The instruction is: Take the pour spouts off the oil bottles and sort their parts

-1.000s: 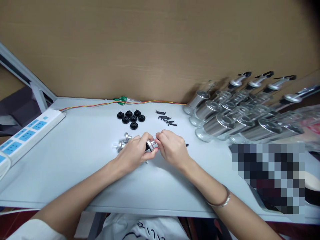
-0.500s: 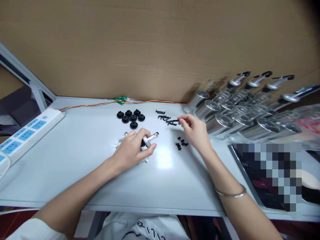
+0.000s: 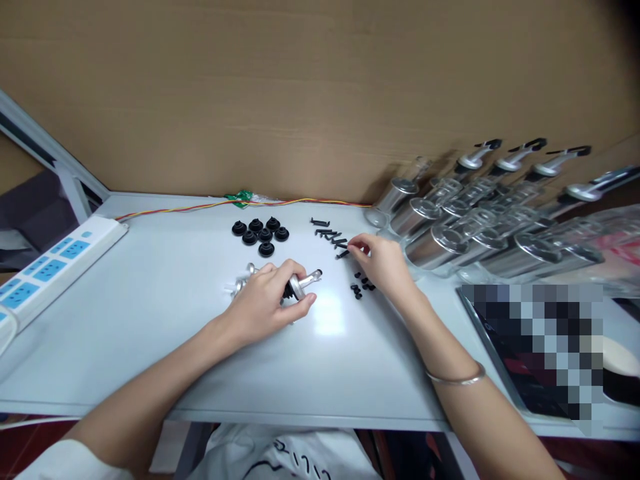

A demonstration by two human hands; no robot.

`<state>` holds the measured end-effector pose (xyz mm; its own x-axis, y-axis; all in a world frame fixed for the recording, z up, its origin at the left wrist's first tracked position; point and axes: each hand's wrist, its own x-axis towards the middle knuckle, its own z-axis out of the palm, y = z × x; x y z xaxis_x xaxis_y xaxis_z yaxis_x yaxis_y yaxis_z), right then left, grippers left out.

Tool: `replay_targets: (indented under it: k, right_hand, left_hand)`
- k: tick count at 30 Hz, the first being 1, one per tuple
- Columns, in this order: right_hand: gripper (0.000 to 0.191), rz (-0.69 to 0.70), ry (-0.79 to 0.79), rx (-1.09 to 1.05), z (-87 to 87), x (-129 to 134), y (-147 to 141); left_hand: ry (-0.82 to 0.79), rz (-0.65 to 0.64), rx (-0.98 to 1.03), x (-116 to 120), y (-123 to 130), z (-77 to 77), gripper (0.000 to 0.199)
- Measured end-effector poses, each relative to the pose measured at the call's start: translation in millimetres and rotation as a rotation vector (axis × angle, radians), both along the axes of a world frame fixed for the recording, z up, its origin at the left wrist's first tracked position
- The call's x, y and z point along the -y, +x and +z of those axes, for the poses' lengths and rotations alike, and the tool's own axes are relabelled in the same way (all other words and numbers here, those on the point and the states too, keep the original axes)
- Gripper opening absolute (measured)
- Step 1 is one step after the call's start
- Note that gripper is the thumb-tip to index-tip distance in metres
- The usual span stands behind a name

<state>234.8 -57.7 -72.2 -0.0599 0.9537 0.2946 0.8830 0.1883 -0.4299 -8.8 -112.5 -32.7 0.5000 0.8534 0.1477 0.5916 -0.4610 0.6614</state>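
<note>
My left hand is closed around a silver bottle pourer with a black ribbed stopper; its spout points up and right. Other silver spout parts lie partly hidden behind and under that hand. The fingertips of my right hand pinch the end of a thin black lever at the near side of a loose row of black levers. Just below this hand sits a small cluster of tiny black caps.
Several black ribbed stoppers stand behind my left hand. Glass-and-steel bottles, some with pourers, crowd the right. A tablet lies at the near right, a power strip at the left. Thin wires run along the cardboard back.
My right hand has moved slightly left and nearer over the black levers. The left hand keeps its grip on the pourer, which has shifted a little to the right.
</note>
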Motion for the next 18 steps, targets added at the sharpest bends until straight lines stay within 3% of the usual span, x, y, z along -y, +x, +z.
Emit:
replay_targets:
  k: [4, 9, 18]
  right_hand:
    - [0.019, 0.026, 0.055, 0.051, 2.6, 2, 5]
    - [0.023, 0.253, 0.018, 0.142, 3.8, 4, 12]
    - [0.031, 0.322, -0.055, 0.136, -2.8, 0, 8]
  left_hand:
    - [-0.001, -0.012, 0.018, -1, -1, -0.6, 0.015]
    - [0.029, 0.007, 0.013, -3, -3, -0.1, 0.014]
    - [0.077, 0.018, 0.009, -3, -4, 2.3, 0.012]
